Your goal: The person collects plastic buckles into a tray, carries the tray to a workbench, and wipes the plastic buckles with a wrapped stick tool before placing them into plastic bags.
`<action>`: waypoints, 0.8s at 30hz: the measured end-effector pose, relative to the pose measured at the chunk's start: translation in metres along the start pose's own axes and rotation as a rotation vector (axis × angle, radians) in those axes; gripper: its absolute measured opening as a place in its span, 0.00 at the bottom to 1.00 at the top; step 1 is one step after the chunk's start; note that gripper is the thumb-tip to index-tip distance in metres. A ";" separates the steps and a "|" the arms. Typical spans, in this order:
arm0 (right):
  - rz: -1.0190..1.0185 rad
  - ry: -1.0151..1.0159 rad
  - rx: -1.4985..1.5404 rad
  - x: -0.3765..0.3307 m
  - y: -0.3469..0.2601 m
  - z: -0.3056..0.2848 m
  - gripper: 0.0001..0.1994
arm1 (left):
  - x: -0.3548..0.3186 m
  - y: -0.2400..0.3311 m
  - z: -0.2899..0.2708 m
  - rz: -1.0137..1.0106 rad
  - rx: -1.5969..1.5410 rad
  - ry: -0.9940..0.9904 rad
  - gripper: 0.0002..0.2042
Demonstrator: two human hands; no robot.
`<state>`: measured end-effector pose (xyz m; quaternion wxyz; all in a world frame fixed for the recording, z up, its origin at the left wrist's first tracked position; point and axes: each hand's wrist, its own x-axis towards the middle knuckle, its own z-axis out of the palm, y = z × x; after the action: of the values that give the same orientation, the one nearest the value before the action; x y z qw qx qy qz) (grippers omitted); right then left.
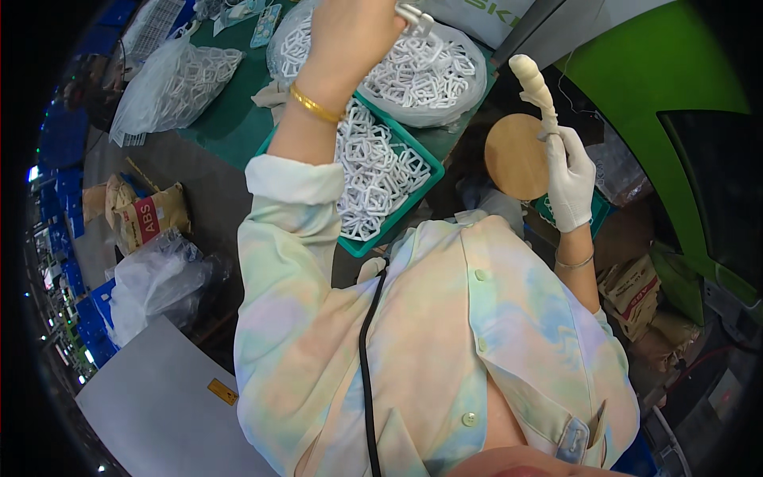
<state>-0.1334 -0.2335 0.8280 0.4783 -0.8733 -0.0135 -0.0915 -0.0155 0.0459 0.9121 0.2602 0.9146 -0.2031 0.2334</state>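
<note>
A pastel tie-dye shirt [445, 342] fills the lower middle of the view and hides much of the bench beneath it; a black cord [367, 381] runs down its front. To the left lies a grey sheet [159, 397] with a small yellow label, and above it a crumpled clear plastic bag [155, 278] and a brown paper sack [147, 215]. A green machine housing [675, 71] curves along the right edge, with more brown sacks [636, 294] below it.

On the green table [230, 119] a teal tray [397, 208] holds a heap of white square plastic rings [373, 171]. Behind it an open clear bag [445, 79] is full of the same rings, and a second, closed bag of rings [179, 83] sits further left.

The left hand [354, 32], bare with a gold bangle at the wrist, is raised over the open bag and pinches a small white ring piece [415, 17] at the top edge; the fingers are closed around it, though the frame cuts off their tips. The right hand [571, 181], in a white glove, is wrapped tight around a cloth-wound handle [534, 83] that stands up and tilts left, just beside a round wooden disc [515, 157]. What the handle joins to is not visible.
</note>
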 end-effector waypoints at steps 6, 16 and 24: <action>0.038 -0.029 0.000 0.001 -0.005 -0.001 0.08 | 0.013 -0.028 -0.013 0.035 0.124 0.004 0.11; 0.108 0.046 0.227 0.029 0.025 0.030 0.11 | -0.036 -0.115 0.025 -0.343 0.291 -0.411 0.20; 0.293 -0.164 0.132 0.059 0.119 0.092 0.21 | -0.108 -0.152 0.116 -0.429 0.359 -0.354 0.26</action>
<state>-0.0492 -0.2248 0.6911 0.5402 -0.8371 0.0690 0.0516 0.0095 0.1257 0.7085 0.0987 0.9942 -0.0033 0.0429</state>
